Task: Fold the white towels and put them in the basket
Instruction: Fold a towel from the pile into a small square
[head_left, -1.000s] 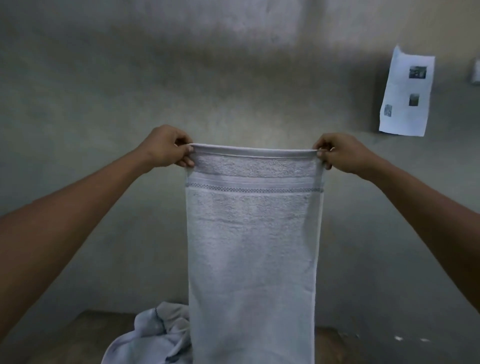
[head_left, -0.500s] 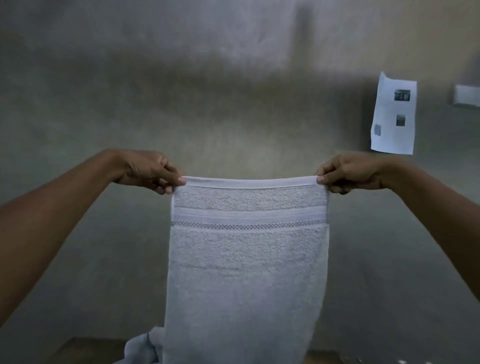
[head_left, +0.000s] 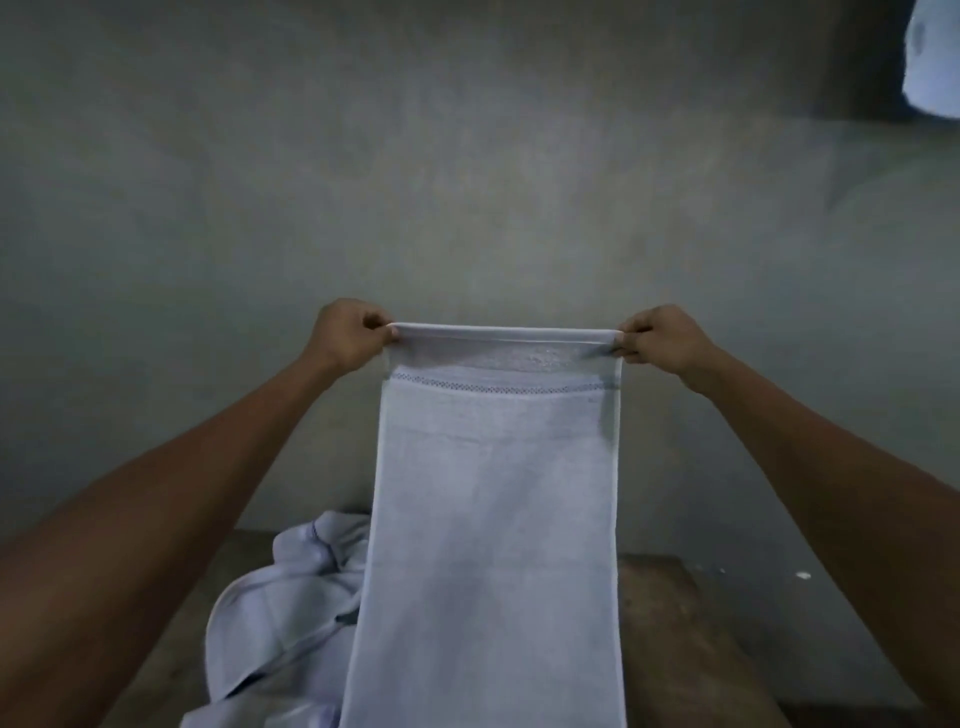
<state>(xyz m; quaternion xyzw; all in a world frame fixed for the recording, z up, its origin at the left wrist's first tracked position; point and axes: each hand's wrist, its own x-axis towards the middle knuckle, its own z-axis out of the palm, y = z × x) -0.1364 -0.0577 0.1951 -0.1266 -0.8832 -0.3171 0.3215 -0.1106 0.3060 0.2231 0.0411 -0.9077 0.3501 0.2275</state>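
Observation:
A white towel (head_left: 493, 519) hangs straight down in front of me, stretched flat by its top edge. My left hand (head_left: 349, 332) pinches the top left corner and my right hand (head_left: 660, 340) pinches the top right corner. A woven band runs across the towel just below the top hem. Its lower end runs out of the frame at the bottom. A crumpled heap of white towels (head_left: 280, 608) lies on the wooden table (head_left: 691, 639), partly hidden behind the hanging towel. No basket is in view.
A bare grey wall (head_left: 467, 182) stands close behind the table. A white paper sheet (head_left: 932, 67) is on the wall at the top right. The table's bare wood shows to the right of the towel.
The view has tilted down, so the table and the towel heap show more. The paper has shifted to the top right corner. Both hands keep the towel's top corners, now closer together.

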